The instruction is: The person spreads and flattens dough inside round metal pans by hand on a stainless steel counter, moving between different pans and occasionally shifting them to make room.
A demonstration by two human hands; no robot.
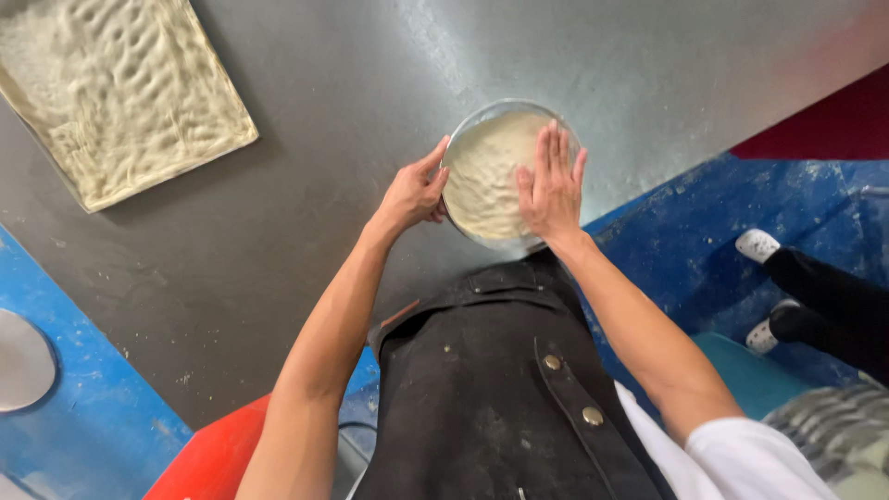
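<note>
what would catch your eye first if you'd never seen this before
First the two hands at the centre: the right hand lies flat on pale dough in a round metal pan, while the left hand grips the pan's rim. Next, a big rectangular sheet of dimpled dough lies at the top left of the grey metal table.

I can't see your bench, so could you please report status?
Left hand steadies round pan rim. Right hand flat on dough. Nothing obstructing.
</note>
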